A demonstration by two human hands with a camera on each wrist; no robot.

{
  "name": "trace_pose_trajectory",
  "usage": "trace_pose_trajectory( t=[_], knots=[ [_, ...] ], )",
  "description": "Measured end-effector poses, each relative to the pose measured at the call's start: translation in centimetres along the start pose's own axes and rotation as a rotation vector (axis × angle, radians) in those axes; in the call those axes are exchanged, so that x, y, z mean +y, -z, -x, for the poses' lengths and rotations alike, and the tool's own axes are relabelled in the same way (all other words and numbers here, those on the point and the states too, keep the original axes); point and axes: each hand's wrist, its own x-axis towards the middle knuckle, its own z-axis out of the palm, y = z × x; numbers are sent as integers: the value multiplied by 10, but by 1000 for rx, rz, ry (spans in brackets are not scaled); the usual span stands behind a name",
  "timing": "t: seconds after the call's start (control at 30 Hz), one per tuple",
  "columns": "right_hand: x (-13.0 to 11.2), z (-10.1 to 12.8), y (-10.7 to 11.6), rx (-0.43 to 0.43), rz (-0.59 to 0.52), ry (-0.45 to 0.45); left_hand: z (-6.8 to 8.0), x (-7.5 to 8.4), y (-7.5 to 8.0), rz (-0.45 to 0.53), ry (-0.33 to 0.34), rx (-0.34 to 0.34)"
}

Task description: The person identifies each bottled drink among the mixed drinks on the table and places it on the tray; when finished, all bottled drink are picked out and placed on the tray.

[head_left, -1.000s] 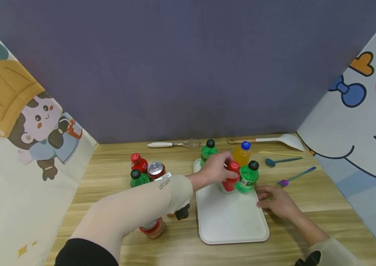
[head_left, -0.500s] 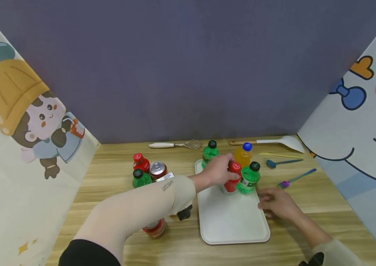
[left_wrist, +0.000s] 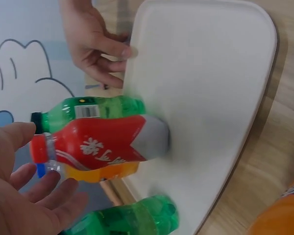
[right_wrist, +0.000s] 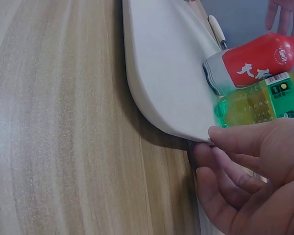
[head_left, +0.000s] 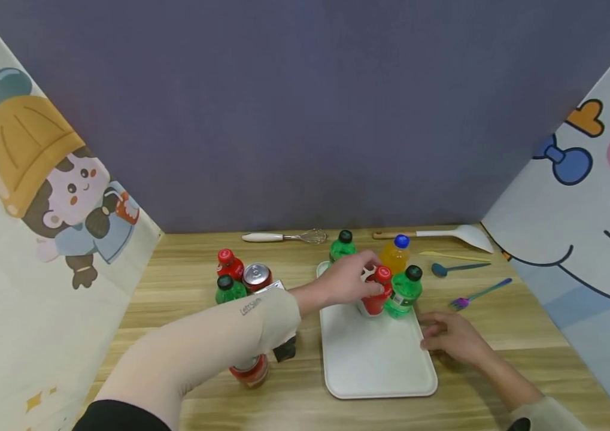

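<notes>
My left hand [head_left: 345,281] is beside the red bottle [head_left: 380,297], which stands on the white tray [head_left: 379,365]. In the left wrist view its fingers are spread apart near the red cap [left_wrist: 38,148], with a gap to the bottle. A green bottle [head_left: 404,291] stands close against the red one, an orange drink bottle [head_left: 394,258] behind them, and another green bottle [head_left: 342,248] at the tray's back left corner. My right hand [head_left: 454,339] pinches the tray's right edge; in the right wrist view the thumb [right_wrist: 235,138] is on the rim, the fingers below.
Left of the tray stand a red bottle [head_left: 230,265], a green bottle [head_left: 230,291] and cans [head_left: 257,276], [head_left: 251,372], partly behind my left arm. A whisk [head_left: 288,237] and spatula [head_left: 434,232] lie at the back; a spoon [head_left: 458,267] and fork [head_left: 479,294] lie right.
My left hand has loosened from the red bottle and drawn slightly left. The bottle stays on the tray beside the green one. My right hand keeps its place at the tray edge.
</notes>
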Motion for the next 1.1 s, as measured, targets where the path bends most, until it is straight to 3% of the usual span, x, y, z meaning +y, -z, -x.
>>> trace_pose_trajectory(
  t=[0.5,0.83,1.1],
  knots=[
    [2,-1,-1,5,-14,-15,38,2,49,157,-43,53],
    [3,-1,-3,9,-8,-4,76,-5,78,210,4,129],
    [-3,1,-2,13,1,-26,108,-19,87,195,78,187]
  ],
)
